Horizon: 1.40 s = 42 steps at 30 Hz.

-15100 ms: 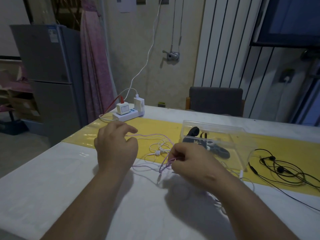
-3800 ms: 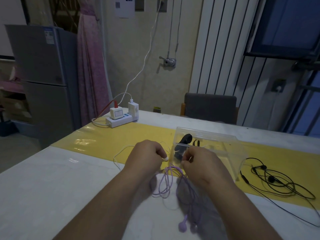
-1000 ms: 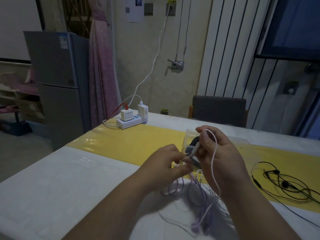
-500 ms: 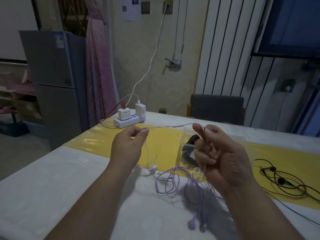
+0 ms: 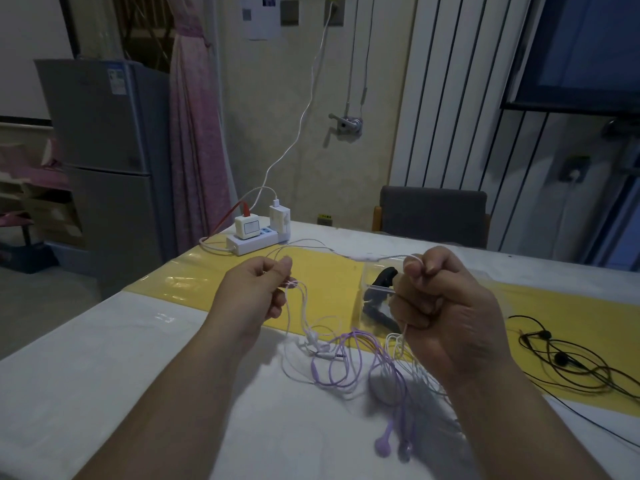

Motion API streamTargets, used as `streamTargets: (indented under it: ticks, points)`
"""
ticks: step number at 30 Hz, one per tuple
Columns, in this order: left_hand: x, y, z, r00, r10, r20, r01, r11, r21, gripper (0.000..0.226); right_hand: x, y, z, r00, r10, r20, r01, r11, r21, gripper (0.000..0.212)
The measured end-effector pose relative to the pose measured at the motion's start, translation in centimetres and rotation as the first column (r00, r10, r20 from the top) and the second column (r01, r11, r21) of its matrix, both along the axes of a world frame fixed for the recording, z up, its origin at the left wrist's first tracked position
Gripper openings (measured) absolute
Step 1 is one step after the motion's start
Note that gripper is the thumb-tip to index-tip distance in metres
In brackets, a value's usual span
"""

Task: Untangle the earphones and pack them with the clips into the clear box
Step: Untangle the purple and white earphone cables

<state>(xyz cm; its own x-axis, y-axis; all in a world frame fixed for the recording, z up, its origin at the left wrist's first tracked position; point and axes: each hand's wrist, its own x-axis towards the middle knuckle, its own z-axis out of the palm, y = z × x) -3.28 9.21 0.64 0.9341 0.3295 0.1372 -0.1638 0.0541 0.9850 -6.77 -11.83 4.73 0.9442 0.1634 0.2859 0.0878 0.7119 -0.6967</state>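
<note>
White cloth covers the table [image 5: 104,375], which fills the lower half of the frame. A grey fridge [image 5: 104,150] stands at the upper left, with a pink curtain [image 5: 197,133] beside it. A dark chair [image 5: 433,216] is behind the table, right of centre. A yellow mat [image 5: 329,271] lies across the far part of the table.

Both hands are held above the table in the middle of the frame. The right hand [image 5: 450,313] is closed in a fist around a white cord [image 5: 346,256], which comes out at the top near the thumb and again below the fist. The left hand [image 5: 252,296] pinches the same cord between thumb and forefinger, with the other fingers curled. The cord runs slack between the two hands.

The box [image 5: 367,292] stands on the mat just behind the right hand and is partly hidden by it. Black earphones [image 5: 568,362] lie in a loose heap at the right edge, well apart from the box. Purple earphones [image 5: 346,362] lie on the cloth below the hands, tangled with white loops. A power strip [image 5: 252,242] sits at the far left corner. Black clips [image 5: 379,289] are inside the box.
</note>
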Motion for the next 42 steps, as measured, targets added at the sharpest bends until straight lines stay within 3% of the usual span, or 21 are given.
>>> streamTargets:
  ticks: [5,10,15,20,23,26,31,36,42]
  points:
    - [0.0,-0.1,-0.3,0.999,-0.043,-0.014,0.043,0.998,0.045,0.005,-0.1,0.1,-0.1,1.000,-0.020,-0.021,0.019,0.999,-0.048,0.042]
    - [-0.3,-0.3,0.0,0.998,0.052,0.039,-0.056,0.990,0.127,0.007,0.1,0.0,-0.2,0.999,-0.039,-0.034,0.037,0.997,-0.062,0.043]
    - [-0.6,-0.3,0.7,0.996,0.017,0.085,-0.013,0.999,-0.046,0.007,0.3,0.1,-0.4,0.997,-0.059,-0.038,0.056,0.994,-0.094,0.045]
    - [-0.7,-0.5,1.0,0.971,-0.137,0.196,0.181,0.957,-0.229,0.015,0.4,0.6,-0.7,0.990,-0.142,-0.022,0.132,0.957,-0.257,0.039]
    - [-0.9,-0.7,1.1,0.963,-0.147,0.224,0.189,0.966,-0.179,0.019,0.3,0.8,-0.9,0.985,-0.174,0.018,0.171,0.933,-0.317,0.035]
    - [-1.0,-0.9,0.9,0.977,-0.035,0.208,0.034,0.999,0.010,0.013,0.1,0.8,-0.9,0.977,-0.197,0.077,0.212,0.906,-0.367,0.032]
    - [-1.0,-0.9,1.1,0.965,0.041,0.258,-0.063,0.995,0.078,0.006,0.8,0.9,-1.8,0.956,-0.223,0.189,0.289,0.816,-0.500,0.038]
    - [-1.3,-1.4,1.3,0.951,-0.061,0.303,0.070,0.997,-0.019,0.009,1.9,1.9,-3.9,0.937,-0.201,0.287,0.350,0.578,-0.737,0.034]
    - [-1.4,-1.5,1.3,0.926,-0.179,0.332,0.225,0.969,-0.105,0.013,2.0,3.1,-4.4,0.954,-0.179,0.239,0.299,0.562,-0.771,0.033]
